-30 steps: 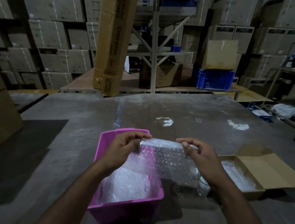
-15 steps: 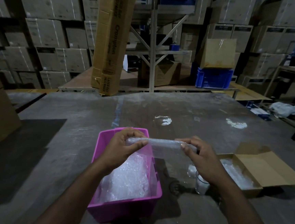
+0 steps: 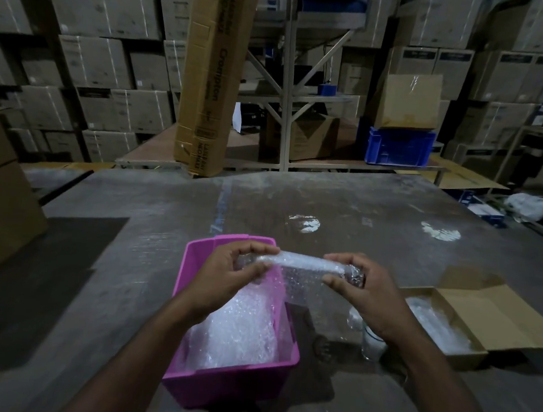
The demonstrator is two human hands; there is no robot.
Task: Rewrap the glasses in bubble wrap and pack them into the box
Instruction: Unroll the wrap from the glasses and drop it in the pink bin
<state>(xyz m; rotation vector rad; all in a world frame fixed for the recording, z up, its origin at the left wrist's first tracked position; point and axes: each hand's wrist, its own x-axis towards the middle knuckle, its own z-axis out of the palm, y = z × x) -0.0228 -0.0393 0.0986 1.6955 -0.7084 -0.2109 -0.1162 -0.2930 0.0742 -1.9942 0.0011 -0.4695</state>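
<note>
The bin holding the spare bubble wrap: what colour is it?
Pink-magenta plastic bin, best seen in the head view, the only one.

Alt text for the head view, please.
Both hands, left and right, hold a bubble-wrapped roll level above a pink bin of bubble wrap. An open cardboard box sits to the right on the grey table.

Definitely a warehouse: stacked cartons (image 3: 112, 63) all around the metal rack (image 3: 288, 76), blue crate (image 3: 400, 146) to its right.
</note>
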